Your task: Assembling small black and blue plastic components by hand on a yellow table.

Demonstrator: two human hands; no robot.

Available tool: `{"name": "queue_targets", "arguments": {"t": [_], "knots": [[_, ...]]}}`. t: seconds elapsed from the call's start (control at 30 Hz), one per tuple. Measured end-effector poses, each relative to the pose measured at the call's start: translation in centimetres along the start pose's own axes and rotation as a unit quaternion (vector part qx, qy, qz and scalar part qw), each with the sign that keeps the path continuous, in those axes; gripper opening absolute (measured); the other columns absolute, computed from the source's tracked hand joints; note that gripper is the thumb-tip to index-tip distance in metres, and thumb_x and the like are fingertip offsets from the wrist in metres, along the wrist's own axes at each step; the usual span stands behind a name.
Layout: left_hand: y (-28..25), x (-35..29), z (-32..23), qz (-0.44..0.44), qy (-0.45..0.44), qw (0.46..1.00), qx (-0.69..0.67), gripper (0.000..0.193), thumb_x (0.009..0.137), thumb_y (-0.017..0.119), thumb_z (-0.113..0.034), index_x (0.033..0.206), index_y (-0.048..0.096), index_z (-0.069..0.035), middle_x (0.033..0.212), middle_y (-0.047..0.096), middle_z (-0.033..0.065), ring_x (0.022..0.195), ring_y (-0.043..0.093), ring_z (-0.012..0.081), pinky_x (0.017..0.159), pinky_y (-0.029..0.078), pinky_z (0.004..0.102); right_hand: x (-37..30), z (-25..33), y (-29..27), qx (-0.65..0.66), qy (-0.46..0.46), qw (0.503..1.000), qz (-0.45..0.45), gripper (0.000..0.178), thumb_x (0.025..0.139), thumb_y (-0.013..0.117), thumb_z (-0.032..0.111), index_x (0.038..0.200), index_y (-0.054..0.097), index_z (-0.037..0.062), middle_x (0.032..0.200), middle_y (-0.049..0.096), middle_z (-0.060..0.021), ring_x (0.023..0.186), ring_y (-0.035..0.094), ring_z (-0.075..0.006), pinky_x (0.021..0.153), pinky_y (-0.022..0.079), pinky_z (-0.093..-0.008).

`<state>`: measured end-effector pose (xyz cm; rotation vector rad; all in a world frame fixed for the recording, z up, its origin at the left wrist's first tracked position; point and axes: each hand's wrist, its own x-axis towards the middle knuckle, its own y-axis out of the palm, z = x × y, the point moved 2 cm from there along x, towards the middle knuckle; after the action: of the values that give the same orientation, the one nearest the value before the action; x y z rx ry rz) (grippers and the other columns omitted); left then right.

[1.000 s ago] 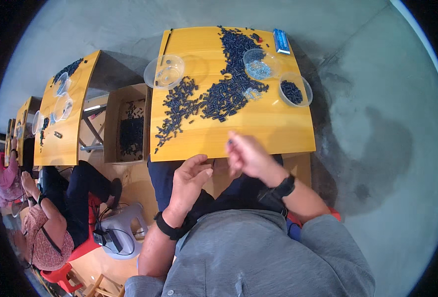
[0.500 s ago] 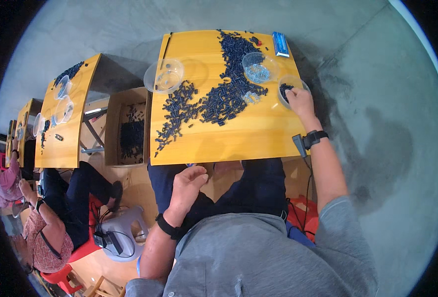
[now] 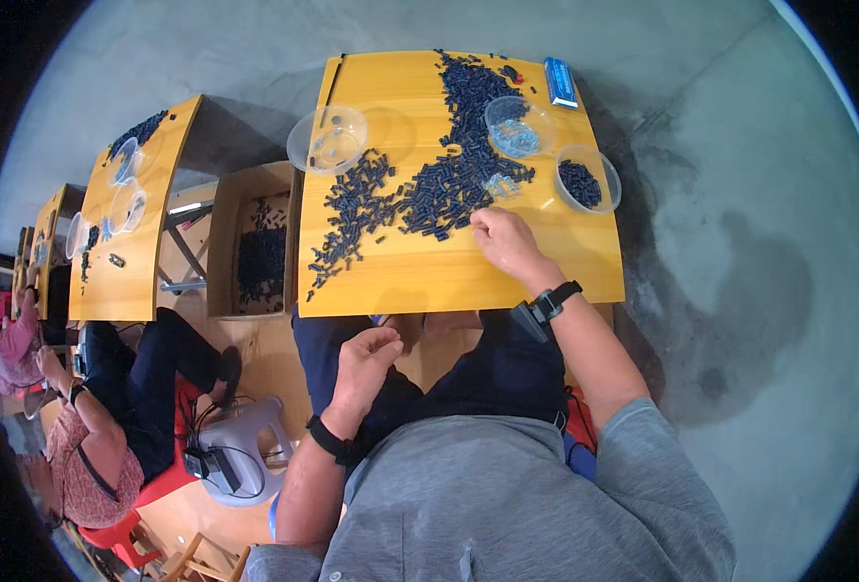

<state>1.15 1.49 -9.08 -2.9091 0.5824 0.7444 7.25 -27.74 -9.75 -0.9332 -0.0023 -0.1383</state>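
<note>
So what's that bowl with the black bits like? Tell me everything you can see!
The bowl is round and see-through, like clear plastic, with a pale rim. It looks upright on the table, near the right edge, and its rim shows past that edge from here. Lots of black bits lie inside, mostly toward its left. The right hand is apart from it.

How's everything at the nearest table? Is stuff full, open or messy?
Black pieces: loose, spread out
Left hand: curled, holding unclear
Right hand: bunched, holding unclear
Left bowl: nearly empty
Middle bowl: partly filled, shiny bits
Right bowl: partly filled, black pieces
Cardboard box: open, black pieces inside
Blue box: can't tell if shut
</note>
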Motion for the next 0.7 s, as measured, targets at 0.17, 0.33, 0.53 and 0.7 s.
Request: {"name": "queue_targets", "arguments": {"t": [0.17, 0.33, 0.53, 0.7], "knots": [[0.0, 0.0, 0.2, 0.0, 0.001, 1.0, 0.002, 0.018, 0.082, 0.062, -0.007, 0.097, 0.064, 0.003, 0.079, 0.062, 0.0028, 0.068, 0.053, 0.0089, 0.061, 0.043, 0.0223, 0.2, 0.4, 0.3, -0.016, -0.008, 1.0, -0.011, 0.017, 0.079, 0.059, 0.014, 0.094, 0.062, 0.0049, 0.088, 0.063, -0.0183, 0.085, 0.06, -0.0367, 0.074, 0.047, -0.0453], [0.2, 0.0, 0.2, 0.013, -0.001, 1.0, -0.011, 0.018, 0.082, 0.062, -0.007, 0.097, 0.064, 0.003, 0.079, 0.062, 0.003, 0.067, 0.053, 0.0092, 0.061, 0.043, 0.0223, 0.6, 0.7, 0.5, -0.034, 0.01, 0.999, 0.013, 0.019, 0.08, 0.059, 0.017, 0.095, 0.063, 0.0054, 0.087, 0.064, -0.0183, 0.085, 0.06, -0.0364, 0.073, 0.047, -0.0453], [0.3, 0.0, 0.1, 0.007, -0.006, 1.0, -0.01, 0.017, 0.082, 0.062, -0.007, 0.096, 0.064, 0.003, 0.078, 0.061, 0.0027, 0.067, 0.053, 0.009, 0.061, 0.043, 0.0224, 0.9, 0.9, 0.4, -0.035, -0.038, 0.999, 0.005, 0.018, 0.08, 0.059, 0.017, 0.094, 0.062, 0.006, 0.086, 0.063, -0.0184, 0.082, 0.061, -0.0374, 0.072, 0.048, -0.0462], [0.4, -0.1, -0.4, 0.006, -0.005, 1.0, 0.01, 0.018, 0.082, 0.062, -0.007, 0.097, 0.064, 0.003, 0.079, 0.061, 0.0029, 0.067, 0.053, 0.0091, 0.061, 0.043, 0.022, 0.9, 0.6, 0.8, -0.08, -0.016, 0.996, 0.022, 0.015, 0.083, 0.057, 0.017, 0.089, 0.061, 0.004, 0.084, 0.063, -0.019, 0.082, 0.059, -0.0389, 0.072, 0.048, -0.0462]]}}
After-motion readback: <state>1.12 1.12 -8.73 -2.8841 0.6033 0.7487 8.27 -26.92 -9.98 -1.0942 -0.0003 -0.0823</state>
